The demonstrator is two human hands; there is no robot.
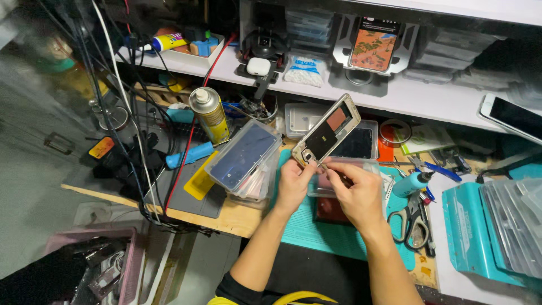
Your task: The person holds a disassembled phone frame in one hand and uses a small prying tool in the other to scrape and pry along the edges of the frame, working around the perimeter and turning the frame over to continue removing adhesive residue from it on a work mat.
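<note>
Covering the centre, a teal rubber work mat point(316, 237); above it both hands grip an opened gold-rimmed phone frame point(327, 131), back cover off, boards exposed. Left hand point(293, 183) pinches its lower edge; right hand point(354, 189) fingertips press together at that corner.

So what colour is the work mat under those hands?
Teal green: the mat lies under the left hand and right hand, seen in the head view.

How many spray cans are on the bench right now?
1. A yellow spray can with a silver top stands upright at the bench's back left, beside the clear plastic boxes. The cable tangle to its left may hide others.
</note>
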